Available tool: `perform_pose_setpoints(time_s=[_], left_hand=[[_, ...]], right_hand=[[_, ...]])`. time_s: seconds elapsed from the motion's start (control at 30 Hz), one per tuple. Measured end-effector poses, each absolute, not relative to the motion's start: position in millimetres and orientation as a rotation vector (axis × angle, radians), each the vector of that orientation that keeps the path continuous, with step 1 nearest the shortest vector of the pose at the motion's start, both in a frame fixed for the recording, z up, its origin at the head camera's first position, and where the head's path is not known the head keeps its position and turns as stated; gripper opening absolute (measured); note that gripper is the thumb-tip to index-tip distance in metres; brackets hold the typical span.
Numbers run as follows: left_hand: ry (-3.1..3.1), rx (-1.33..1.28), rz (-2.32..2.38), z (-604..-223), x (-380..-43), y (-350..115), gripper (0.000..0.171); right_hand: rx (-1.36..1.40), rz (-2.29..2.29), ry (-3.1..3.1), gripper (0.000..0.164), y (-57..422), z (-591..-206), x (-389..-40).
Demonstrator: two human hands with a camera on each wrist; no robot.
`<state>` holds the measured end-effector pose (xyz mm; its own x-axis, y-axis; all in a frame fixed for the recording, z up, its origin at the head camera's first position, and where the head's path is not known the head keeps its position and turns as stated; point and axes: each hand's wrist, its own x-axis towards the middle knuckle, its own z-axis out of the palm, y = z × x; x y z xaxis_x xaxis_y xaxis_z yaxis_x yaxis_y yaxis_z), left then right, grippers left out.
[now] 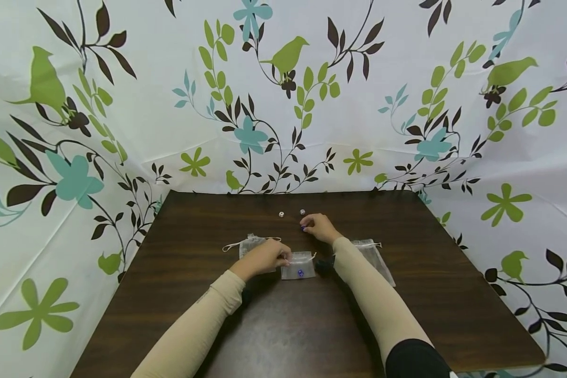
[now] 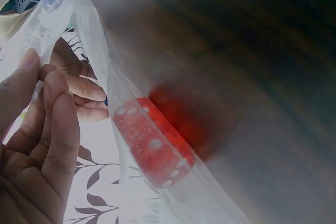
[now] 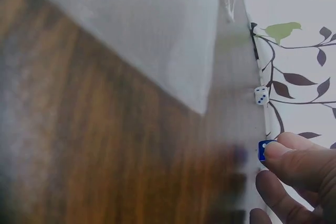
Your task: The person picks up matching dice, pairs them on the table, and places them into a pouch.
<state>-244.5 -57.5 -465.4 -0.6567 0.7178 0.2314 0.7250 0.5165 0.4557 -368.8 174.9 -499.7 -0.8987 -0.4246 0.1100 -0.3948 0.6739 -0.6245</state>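
Note:
My left hand (image 1: 265,256) pinches the edge of the middle sheer white drawstring bag (image 1: 290,272). A blue die (image 1: 300,273) lies inside that bag. Farther back, my right hand (image 1: 322,229) holds another blue die (image 3: 262,151) between thumb and fingertips, close to the tabletop. Under my left wrist is a second sheer bag (image 1: 248,244), partly covered by the hand. In the left wrist view a red die (image 2: 155,144) with white pips shows through sheer fabric. Beside my right forearm lies a third sheer bag (image 3: 157,30), whose contents I cannot make out.
Two white dice, a left one (image 1: 281,214) and a right one (image 1: 302,211), sit near the back of the dark wooden table (image 1: 208,220). A patterned cloth (image 1: 165,121) hangs behind and beside the table. Both forearms reach across the tabletop.

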Motion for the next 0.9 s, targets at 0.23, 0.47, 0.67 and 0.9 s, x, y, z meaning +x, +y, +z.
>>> perform_pose_setpoints(time_s=[0.23, 0.47, 0.67, 0.9], left_hand=[[-2.708, -1.304, -0.855, -467, -244, -57, 0.014], [-2.708, -1.306, -0.869, -465, -243, -57, 0.015], [-2.700, -1.312, -0.854, -467, -244, -56, 0.015], [-2.689, -1.332, -0.842, -468, -246, -55, 0.015]], right_hand=[[-0.705, -1.065, 2.831, 0.018, 177, -489, -358], [-0.814, -1.060, 2.837, 0.021, 177, -473, -345], [-0.893, -1.078, 2.816, 0.022, 176, -458, -330], [-0.965, -1.066, 2.779, 0.018, 175, -445, -305]])
